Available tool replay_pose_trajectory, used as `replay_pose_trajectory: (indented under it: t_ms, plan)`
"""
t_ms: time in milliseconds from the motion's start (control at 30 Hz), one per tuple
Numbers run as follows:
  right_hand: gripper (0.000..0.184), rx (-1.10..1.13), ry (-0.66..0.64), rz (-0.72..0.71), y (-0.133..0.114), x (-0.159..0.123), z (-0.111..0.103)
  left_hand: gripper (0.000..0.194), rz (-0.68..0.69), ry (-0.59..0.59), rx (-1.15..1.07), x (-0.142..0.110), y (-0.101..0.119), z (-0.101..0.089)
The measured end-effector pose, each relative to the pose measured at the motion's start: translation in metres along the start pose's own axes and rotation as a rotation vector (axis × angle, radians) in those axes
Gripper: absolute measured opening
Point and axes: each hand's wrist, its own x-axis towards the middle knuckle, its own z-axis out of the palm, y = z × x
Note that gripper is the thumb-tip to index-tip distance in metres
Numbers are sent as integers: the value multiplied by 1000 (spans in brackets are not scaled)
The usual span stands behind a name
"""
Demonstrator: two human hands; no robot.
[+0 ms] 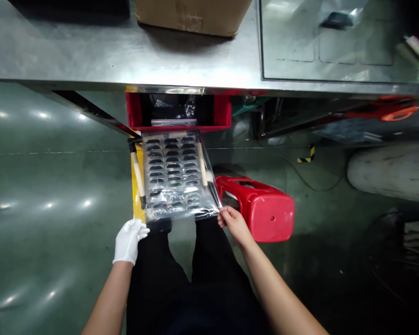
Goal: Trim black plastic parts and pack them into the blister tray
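Note:
A clear plastic bag [176,204] is stretched out in front of my legs. Through it show several small dark parts [173,159] in three columns of clear pockets. My left hand [128,241], in a white glove, pinches the bag's near left corner. At the near right corner, my bare right hand [233,224] has thumb and fingers closed on the bag's edge. Beige bars with black joints, one a left bar [137,172] and one a right bar [202,163], run along both sides of the bag. How the bag rests on them is hard to tell.
Beyond the bag, a red bin [134,111] with plastic wrap inside sits under the metal table's edge [91,74]. A cardboard box [192,16] stands on the table. To the right is a red stool [272,217]. Yellow board [138,186] shows along the left side.

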Motion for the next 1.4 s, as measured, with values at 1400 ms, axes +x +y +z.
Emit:
replay_pose_trajectory:
  t_ms: [1400]
  plan:
    - [46, 85, 36, -23, -16, -32, 11, 32, 194, -78, 71, -32, 34, -30]
